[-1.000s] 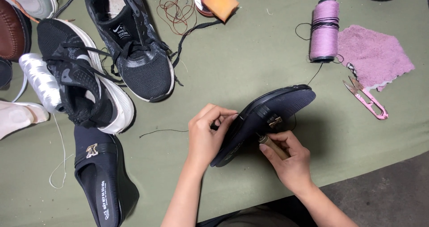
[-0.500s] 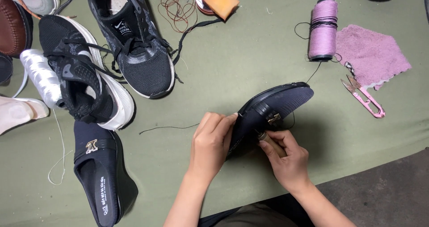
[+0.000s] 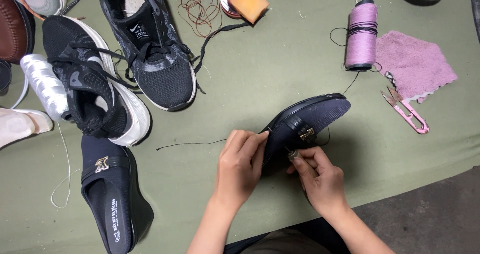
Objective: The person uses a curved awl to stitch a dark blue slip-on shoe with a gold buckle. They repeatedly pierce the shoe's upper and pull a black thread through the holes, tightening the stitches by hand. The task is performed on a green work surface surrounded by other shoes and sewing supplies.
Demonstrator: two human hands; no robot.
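Observation:
A dark navy slip-on shoe (image 3: 312,116) with a small gold buckle lies tilted on its side on the green cloth. My left hand (image 3: 241,165) grips its heel end. My right hand (image 3: 318,176) pinches a thin metal awl (image 3: 292,154) whose tip meets the shoe's upper just below the buckle. A dark thread (image 3: 190,144) trails left from the shoe across the cloth. The matching navy shoe (image 3: 114,194) lies at lower left.
A purple thread spool (image 3: 361,35), a pink cloth (image 3: 413,64) and pink snips (image 3: 406,112) lie at right. Two black sneakers (image 3: 150,49) and a white spool (image 3: 44,86) fill the upper left. An orange block (image 3: 248,1) and red cord (image 3: 199,11) sit at top.
My left hand has slid closer along the heel of the shoe. My right hand has shifted slightly, bringing the awl tip up to the upper near the buckle.

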